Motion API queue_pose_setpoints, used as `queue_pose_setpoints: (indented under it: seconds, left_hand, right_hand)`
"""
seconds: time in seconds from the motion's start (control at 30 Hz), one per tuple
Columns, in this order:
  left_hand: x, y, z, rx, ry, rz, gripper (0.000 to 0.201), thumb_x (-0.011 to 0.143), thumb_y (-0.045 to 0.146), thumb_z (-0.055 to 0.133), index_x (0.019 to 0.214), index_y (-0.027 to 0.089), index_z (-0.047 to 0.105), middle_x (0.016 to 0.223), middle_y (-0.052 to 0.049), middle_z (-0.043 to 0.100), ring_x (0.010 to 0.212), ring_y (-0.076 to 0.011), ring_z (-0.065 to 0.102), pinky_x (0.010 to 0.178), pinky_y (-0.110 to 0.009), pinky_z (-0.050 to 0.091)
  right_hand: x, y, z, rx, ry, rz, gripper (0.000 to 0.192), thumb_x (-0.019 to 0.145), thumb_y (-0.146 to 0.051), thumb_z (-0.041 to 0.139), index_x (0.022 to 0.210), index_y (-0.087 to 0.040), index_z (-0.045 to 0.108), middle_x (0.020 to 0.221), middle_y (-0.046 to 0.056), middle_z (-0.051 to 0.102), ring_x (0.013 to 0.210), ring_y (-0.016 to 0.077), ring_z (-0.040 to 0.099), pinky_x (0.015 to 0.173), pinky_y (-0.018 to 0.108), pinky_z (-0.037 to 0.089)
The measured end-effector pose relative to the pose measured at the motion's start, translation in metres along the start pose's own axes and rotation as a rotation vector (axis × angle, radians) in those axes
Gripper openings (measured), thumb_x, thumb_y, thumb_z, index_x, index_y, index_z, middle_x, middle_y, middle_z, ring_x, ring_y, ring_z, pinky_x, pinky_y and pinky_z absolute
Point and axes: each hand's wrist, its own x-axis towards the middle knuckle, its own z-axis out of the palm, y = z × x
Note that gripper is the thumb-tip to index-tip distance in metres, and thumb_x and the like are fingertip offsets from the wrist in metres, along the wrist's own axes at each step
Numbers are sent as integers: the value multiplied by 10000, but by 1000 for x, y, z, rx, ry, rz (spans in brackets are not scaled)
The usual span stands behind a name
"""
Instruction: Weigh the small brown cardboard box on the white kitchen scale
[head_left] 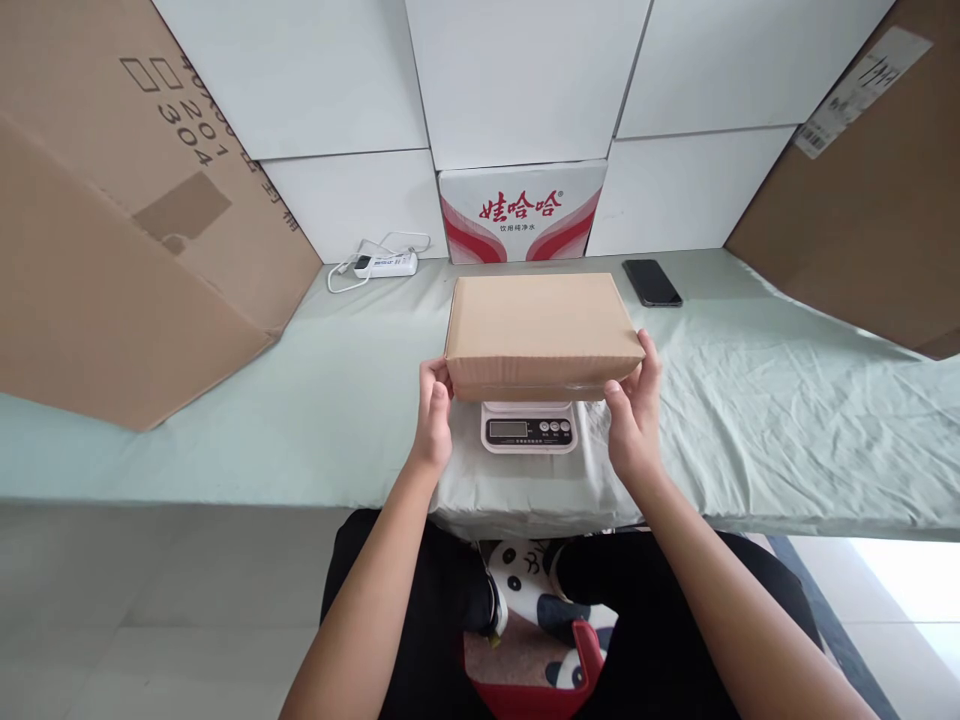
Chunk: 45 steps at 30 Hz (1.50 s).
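Observation:
A closed brown cardboard box (544, 315) is held level between my two hands. My left hand (435, 410) grips its near left corner, thumb in front and fingers curled behind the edge. At the near right corner my right hand (636, 410) has its thumb on the front face and its fingers along the side. Under the box stands a white kitchen scale (529, 428); its display and buttons show in front, while the box hides its platform. Whether the box rests on the scale or hangs just above it, I cannot tell.
A black phone (652, 283) lies at the back right of the green-clothed table (360, 400). Back left is a white power strip (386, 264) with a cable. A printed white carton (523, 212) stands behind. Large cardboard boxes flank left (135, 260) and right (870, 200).

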Motion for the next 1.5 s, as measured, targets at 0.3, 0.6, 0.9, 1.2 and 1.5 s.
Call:
queue_pose_setpoints:
  seconds: [0.3, 0.6, 0.9, 1.2, 1.5]
  left_hand:
    - [5, 9, -14, -13, 39, 38, 722, 952, 893, 546, 1358, 312, 682, 1757, -116, 536, 1701, -330, 414, 1381, -521, 343]
    - [10, 9, -22, -37, 113, -10, 762, 921, 925, 547, 1353, 317, 704, 1788, -114, 508, 1695, -326, 433, 1390, -526, 345]
    - [3, 7, -13, -57, -2, -85, 789, 944, 912, 527, 1421, 294, 637, 1609, -153, 681, 1554, -344, 606, 1311, -557, 439]
    - [3, 6, -12, -64, -1, -88, 775, 940, 911, 529, 1410, 306, 640, 1548, -147, 716, 1500, -346, 642, 1256, -547, 469]
    - [1, 6, -12, -59, -1, -108, 790, 939, 915, 530, 1426, 302, 631, 1589, -152, 689, 1521, -349, 626, 1278, -556, 459]
  right_hand:
    - [-11, 7, -6, 64, 120, 2, 793, 1040, -649, 566, 1752, -452, 276, 1703, 123, 503, 1519, 382, 574, 1188, 754, 520]
    - [-12, 5, -5, 99, 46, 4, 736, 1056, -588, 579, 1735, -427, 345, 1659, 123, 583, 1452, 355, 637, 1202, 731, 520]
    - [-12, 5, -5, 103, -3, -29, 725, 1073, -542, 569, 1746, -431, 325, 1690, 111, 573, 1451, 325, 650, 1204, 659, 550]
    - [-11, 4, -7, 114, 38, 26, 751, 1049, -616, 589, 1733, -430, 340, 1613, 131, 614, 1434, 365, 652, 1177, 735, 535]
    - [-8, 1, -9, 111, -8, 24, 706, 1060, -592, 570, 1722, -455, 364, 1663, 116, 587, 1419, 362, 664, 1155, 713, 560]
